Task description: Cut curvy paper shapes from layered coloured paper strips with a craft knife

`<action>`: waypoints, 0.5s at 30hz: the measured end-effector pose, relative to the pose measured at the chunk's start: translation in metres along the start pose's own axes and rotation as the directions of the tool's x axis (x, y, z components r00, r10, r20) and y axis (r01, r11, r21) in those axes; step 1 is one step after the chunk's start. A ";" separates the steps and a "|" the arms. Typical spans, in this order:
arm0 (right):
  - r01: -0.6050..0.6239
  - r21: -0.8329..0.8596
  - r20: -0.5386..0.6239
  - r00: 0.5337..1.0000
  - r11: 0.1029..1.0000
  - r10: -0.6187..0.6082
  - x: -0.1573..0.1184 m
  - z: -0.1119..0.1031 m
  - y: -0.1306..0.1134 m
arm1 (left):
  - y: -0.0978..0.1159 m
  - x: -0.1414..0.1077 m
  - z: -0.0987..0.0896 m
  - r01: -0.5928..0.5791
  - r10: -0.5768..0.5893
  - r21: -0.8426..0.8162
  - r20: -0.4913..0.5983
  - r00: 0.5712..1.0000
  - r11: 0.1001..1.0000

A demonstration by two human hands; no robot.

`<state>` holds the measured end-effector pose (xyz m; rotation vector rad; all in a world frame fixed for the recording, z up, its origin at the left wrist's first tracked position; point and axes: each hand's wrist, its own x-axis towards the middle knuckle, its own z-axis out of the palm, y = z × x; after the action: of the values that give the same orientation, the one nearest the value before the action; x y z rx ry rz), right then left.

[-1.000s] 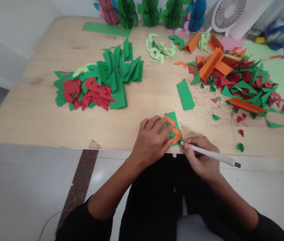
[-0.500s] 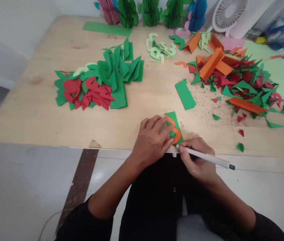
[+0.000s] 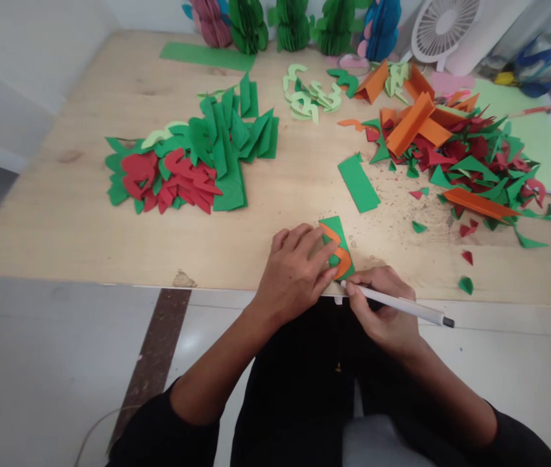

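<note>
My right hand (image 3: 385, 311) is closed around a white pen (image 3: 404, 303), its tip down at the lower end of an orange wavy paper cutout (image 3: 343, 264). That cutout lies flat on a green paper strip (image 3: 332, 224) at the table's front edge. From the left, my left hand (image 3: 292, 272) holds the cutout down on the strip, fingers bent and thumb near the pen tip. Its fingers cover part of both papers. Just beyond lies another green paper piece (image 3: 359, 183), touched by neither hand.
Left on the table (image 3: 76, 214) sits a pile of green folded papers (image 3: 229, 139) and red cutouts (image 3: 190, 181). At right lie paper scraps (image 3: 480, 162) with orange folded strips (image 3: 411, 123). Pale green cutouts (image 3: 304, 104), honeycomb paper figures (image 3: 292, 26) and a white fan (image 3: 445, 26) are at the back.
</note>
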<state>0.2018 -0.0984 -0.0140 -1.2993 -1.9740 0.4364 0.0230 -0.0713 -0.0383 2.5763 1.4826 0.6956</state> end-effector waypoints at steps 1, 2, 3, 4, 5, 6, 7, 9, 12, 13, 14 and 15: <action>0.001 -0.002 -0.001 1.000 1.000 -0.001 0.000 0.000 0.000 | 0.000 0.000 0.000 -0.001 0.001 0.001 0.000 1.000 1.000; 0.002 -0.003 0.000 1.000 1.000 -0.002 -0.001 0.000 0.001 | 0.000 0.000 0.000 -0.002 0.002 0.002 0.003 1.000 1.000; 0.003 -0.002 -0.001 1.000 1.000 -0.003 -0.001 0.000 0.001 | 0.000 0.000 0.000 -0.002 0.002 0.002 0.005 1.000 1.000; 0.003 0.001 -0.002 1.000 1.000 -0.003 -0.001 0.000 0.002 | 0.000 0.000 0.000 -0.002 0.002 0.002 0.007 1.000 1.000; 0.004 0.003 -0.004 1.000 1.000 -0.004 -0.001 0.000 0.002 | 0.000 0.000 0.000 -0.002 0.002 0.002 0.008 1.000 1.000; 0.006 0.001 -0.005 1.000 1.000 -0.006 -0.001 0.000 0.002 | 0.000 0.000 0.000 -0.001 0.001 0.001 0.008 1.000 1.000; 0.008 -0.002 -0.008 1.000 1.000 -0.008 -0.001 0.000 0.003 | 0.000 0.000 0.000 0.000 0.000 0.000 0.006 1.000 1.000; 0.007 -0.016 -0.015 1.000 1.000 -0.007 -0.001 -0.001 0.004 | 0.000 0.001 0.000 0.001 -0.001 -0.003 0.003 1.000 1.000; 0.001 -0.038 -0.021 1.000 0.999 -0.002 0.000 -0.004 0.005 | 0.000 0.000 0.000 0.001 -0.001 -0.005 0.005 1.000 1.000; 0.001 -0.044 -0.022 1.000 0.999 -0.002 0.000 -0.004 0.006 | 0.000 0.000 0.000 0.001 -0.001 -0.006 0.007 1.000 1.000; 0.001 -0.047 -0.021 1.000 0.999 -0.002 0.001 -0.005 0.006 | 0.000 0.000 0.000 0.000 0.000 -0.008 0.010 1.000 1.000; 0.000 -0.049 -0.024 1.000 0.999 -0.002 0.001 -0.005 0.006 | 0.000 0.000 0.000 -0.001 0.001 -0.010 0.012 1.000 1.000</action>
<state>0.2096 -0.0952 -0.0139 -1.3277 -1.9760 0.3722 0.0231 -0.0709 -0.0383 2.5691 1.4704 0.6841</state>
